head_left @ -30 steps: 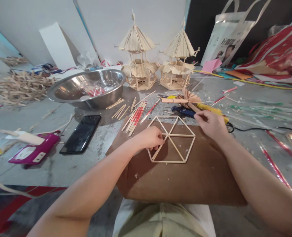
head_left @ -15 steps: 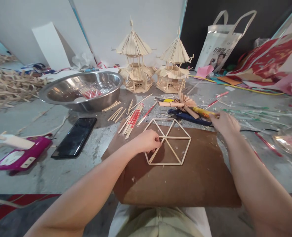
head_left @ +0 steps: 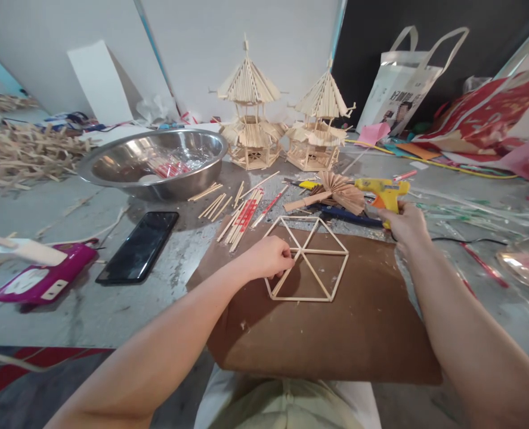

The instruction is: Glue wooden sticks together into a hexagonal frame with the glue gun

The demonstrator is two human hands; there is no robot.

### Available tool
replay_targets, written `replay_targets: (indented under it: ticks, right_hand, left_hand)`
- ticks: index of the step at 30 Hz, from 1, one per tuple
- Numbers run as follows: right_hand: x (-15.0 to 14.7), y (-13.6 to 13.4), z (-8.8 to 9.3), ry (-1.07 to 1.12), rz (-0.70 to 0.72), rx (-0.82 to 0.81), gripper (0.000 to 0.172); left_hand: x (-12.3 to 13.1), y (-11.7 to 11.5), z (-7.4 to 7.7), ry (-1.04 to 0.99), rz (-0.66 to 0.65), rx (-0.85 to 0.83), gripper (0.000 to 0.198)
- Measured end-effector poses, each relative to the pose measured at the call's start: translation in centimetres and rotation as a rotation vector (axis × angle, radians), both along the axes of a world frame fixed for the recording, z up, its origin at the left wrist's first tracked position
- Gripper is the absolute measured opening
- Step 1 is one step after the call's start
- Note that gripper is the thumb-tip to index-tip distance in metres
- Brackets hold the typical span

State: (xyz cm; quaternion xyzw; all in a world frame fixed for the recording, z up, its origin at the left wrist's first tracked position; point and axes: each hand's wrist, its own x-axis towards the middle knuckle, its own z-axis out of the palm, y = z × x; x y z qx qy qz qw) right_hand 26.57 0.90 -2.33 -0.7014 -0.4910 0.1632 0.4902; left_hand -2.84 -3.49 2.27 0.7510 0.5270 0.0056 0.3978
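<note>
A hexagonal frame of pale wooden sticks (head_left: 302,299), with spokes meeting at its middle, lies flat on a brown board (head_left: 327,345). My left hand (head_left: 271,256) is closed at its left side, fingertips pinching a wooden stick close to the centre; the fingers cover part of that stick. At the right, my right hand (head_left: 408,227) grips a yellow glue gun (head_left: 388,189) by its handle, raised with the nozzle end toward the left. Behind the gun are a folded paper fan (head_left: 345,193) and a dark blue tool (head_left: 351,215).
Loose sticks (head_left: 245,219), some with red wrapping, lie beyond the board. A steel basin (head_left: 192,179) and a black phone (head_left: 139,247) are at left, near a purple device (head_left: 45,274). Two stick pagodas (head_left: 250,89) stand behind. A black cable (head_left: 461,240) runs rightward.
My right hand has lifted the glue gun upright from among the tools. The left hand keeps its pinch at the frame, and the view has shifted slightly.
</note>
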Motion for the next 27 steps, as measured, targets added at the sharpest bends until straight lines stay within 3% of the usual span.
replay_targets:
  ticks: [2, 3, 8, 13, 16, 20, 27]
  right_hand:
    - [-0.7, -0.3, 0.8, 0.183, -0.055, -0.007, 0.026]
    - [-1.0, -0.6, 1.2, 0.24, -0.004, -0.015, 0.025]
    - [-2.4, -2.4, 3.1, 0.184, 0.351, -0.151, 0.019]
    - [-3.6, -4.0, 3.7, 0.336, 0.67, -0.228, 0.024]
    - [-4.7, -5.0, 4.0, 0.282, 0.823, -0.365, 0.028]
    - [-6.2, -6.2, 4.1, 0.194, 0.928, -0.542, 0.038]
    - [-7.7, -7.1, 2.8, 0.039, 1.065, -0.583, 0.039]
  left_hand:
    - [-0.2, 0.1, -0.1, -0.024, 0.021, -0.021, 0.015]
    - [-0.4, 0.1, -0.1, -0.039, 0.03, -0.032, 0.015]
    - [-1.4, 0.7, 0.3, -0.11, 0.077, -0.057, 0.017]
    - [-2.6, 1.7, 0.6, -0.164, 0.177, -0.061, 0.017]
    - [-2.9, 2.0, 0.4, -0.192, 0.204, -0.058, 0.015]
    - [-3.0, 2.1, 0.0, -0.224, 0.16, -0.053, 0.016]
    - [-2.5, 1.7, 0.0, -0.243, 0.145, -0.063, 0.015]
